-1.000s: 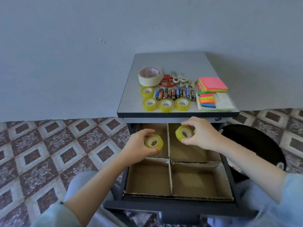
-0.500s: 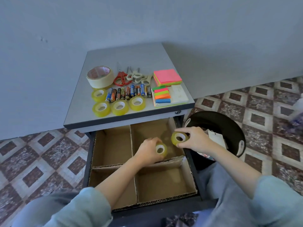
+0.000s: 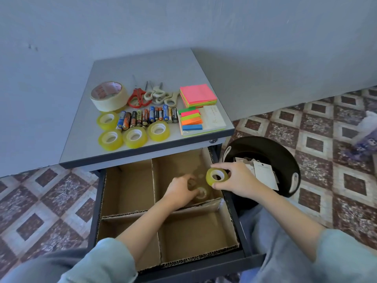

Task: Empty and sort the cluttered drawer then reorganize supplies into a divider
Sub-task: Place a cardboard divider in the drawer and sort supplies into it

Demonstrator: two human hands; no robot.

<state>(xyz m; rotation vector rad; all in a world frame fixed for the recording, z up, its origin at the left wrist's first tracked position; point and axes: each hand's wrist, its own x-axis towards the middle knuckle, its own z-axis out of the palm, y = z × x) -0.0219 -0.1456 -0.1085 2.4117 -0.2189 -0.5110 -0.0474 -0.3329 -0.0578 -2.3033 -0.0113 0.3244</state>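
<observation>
Two supplies are found at the cardboard divider (image 3: 128, 186), a yellow tape roll (image 3: 217, 176) pinched by the right hand (image 3: 238, 180) and a second tape roll (image 3: 201, 193) at the left hand (image 3: 177, 194), whose grip is too blurred to tell, while the rest is left on the cabinet top (image 3: 142, 68).

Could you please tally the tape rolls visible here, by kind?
Small yellow tape rolls: 6 (4 on the cabinet top, 2 at the drawer)
Wide beige tape roll: 1
Total: 7
</observation>
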